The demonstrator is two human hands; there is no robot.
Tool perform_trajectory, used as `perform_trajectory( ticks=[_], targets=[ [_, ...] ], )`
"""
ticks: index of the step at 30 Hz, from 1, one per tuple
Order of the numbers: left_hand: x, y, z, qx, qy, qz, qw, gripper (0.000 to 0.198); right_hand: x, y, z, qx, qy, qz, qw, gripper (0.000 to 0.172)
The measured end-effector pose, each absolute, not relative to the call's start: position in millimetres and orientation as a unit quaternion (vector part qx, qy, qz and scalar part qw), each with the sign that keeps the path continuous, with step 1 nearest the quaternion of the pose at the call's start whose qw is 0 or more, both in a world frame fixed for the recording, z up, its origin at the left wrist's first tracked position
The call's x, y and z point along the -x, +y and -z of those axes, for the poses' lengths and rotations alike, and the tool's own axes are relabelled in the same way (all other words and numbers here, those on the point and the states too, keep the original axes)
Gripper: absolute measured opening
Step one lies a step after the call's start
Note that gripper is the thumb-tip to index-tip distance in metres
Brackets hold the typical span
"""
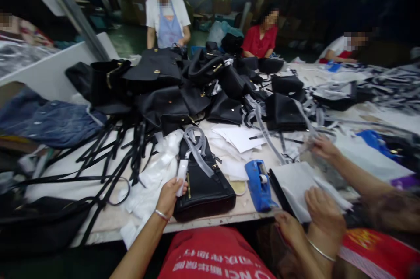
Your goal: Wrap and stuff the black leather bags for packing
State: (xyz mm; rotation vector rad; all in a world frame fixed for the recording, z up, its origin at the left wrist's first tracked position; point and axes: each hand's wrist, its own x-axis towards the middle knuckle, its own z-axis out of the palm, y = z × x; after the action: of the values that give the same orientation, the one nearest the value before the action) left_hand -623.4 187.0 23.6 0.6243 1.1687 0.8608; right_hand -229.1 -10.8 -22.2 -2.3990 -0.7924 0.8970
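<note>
My left hand [172, 195] is closed round a white-wrapped strap [182, 176] that lies along the left side of a black backpack [205, 189]. Gold zips show on the backpack, and its looped handle is covered in clear plastic [198, 155]. My right hand [290, 228] is at the table's front edge, just right of a blue tape dispenser [257, 185]. Its fingers are pinched together; whatever they hold is too small to make out. Next to it, a co-worker's bracelet-wearing hand [324, 209] rests on white sheeting [295, 185].
Black bags [170, 104] are piled at the back. Loose black straps [113, 156] and white wrapping [151, 183] lie on the left, near folded denim [49, 117]. White paper sheets [239, 137] lie behind the dispenser. A co-worker's other hand [324, 147] reaches in from the right.
</note>
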Motion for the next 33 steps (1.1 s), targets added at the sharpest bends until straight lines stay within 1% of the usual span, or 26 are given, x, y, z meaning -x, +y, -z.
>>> perform_trajectory(
  ticks=[2,3,4,6,7,9,11,13,16,18,20,23,26,28,30,33],
  targets=[
    [624.3,188.0,-22.7,-0.286,0.521,-0.394,0.702,0.034,227.4,-11.3,21.4,0.883,-0.333,-0.287,0.165,0.019],
    [624.7,188.4,-22.0,-0.289,0.521,-0.397,0.699,0.033,230.5,-8.0,17.0,0.884,-0.345,-0.27,0.161,0.019],
    [624.9,188.6,-21.2,-0.292,0.522,-0.399,0.695,0.033,237.7,-1.7,9.4,0.881,-0.36,-0.254,0.173,0.021],
    [624.5,188.4,-19.9,-0.298,0.526,-0.403,0.687,0.033,265.8,21.1,-13.5,0.851,-0.402,-0.25,0.229,0.031],
    [623.8,188.0,-19.4,-0.302,0.529,-0.404,0.683,0.034,286.0,37.4,-27.0,0.824,-0.424,-0.273,0.257,0.035],
    [622.1,187.0,-18.6,-0.314,0.533,-0.403,0.674,0.033,333.7,76.6,-52.5,0.749,-0.459,-0.36,0.315,0.038],
    [620.4,186.1,-18.1,-0.335,0.537,-0.396,0.665,0.031,382.7,117.4,-70.2,0.66,-0.518,-0.429,0.334,0.035],
    [619.2,185.4,-17.7,-0.359,0.539,-0.386,0.657,0.028,424.5,151.6,-77.0,0.583,-0.585,-0.455,0.333,0.028],
    [619.1,184.5,-16.6,-0.388,0.53,-0.381,0.651,0.023,464.6,183.5,-68.8,0.503,-0.67,-0.443,0.318,0.022],
    [620.4,184.1,-15.2,-0.394,0.52,-0.385,0.652,0.021,476.0,194.0,-57.7,0.484,-0.711,-0.413,0.299,0.021],
    [622.8,183.7,-13.6,-0.392,0.511,-0.385,0.66,0.021,479.0,199.5,-48.2,0.479,-0.743,-0.38,0.27,0.02],
    [627.2,182.9,-12.1,-0.385,0.5,-0.379,0.677,0.026,477.6,203.8,-42.1,0.484,-0.778,-0.336,0.218,0.02],
    [630.4,182.3,-13.1,-0.383,0.493,-0.374,0.685,0.028,476.9,206.6,-41.8,0.52,-0.767,-0.325,0.187,0.026],
    [630.6,182.5,-14.1,-0.388,0.489,-0.377,0.684,0.024,477.5,207.4,-40.5,0.54,-0.74,-0.349,0.197,0.031],
    [628.7,183.2,-14.5,-0.39,0.493,-0.38,0.678,0.021,478.1,206.9,-37.1,0.549,-0.707,-0.382,0.229,0.033],
    [623.1,185.4,-13.9,-0.36,0.532,-0.382,0.665,0.029,479.0,204.3,-30.5,0.563,-0.66,-0.416,0.274,0.036]
  ],
)
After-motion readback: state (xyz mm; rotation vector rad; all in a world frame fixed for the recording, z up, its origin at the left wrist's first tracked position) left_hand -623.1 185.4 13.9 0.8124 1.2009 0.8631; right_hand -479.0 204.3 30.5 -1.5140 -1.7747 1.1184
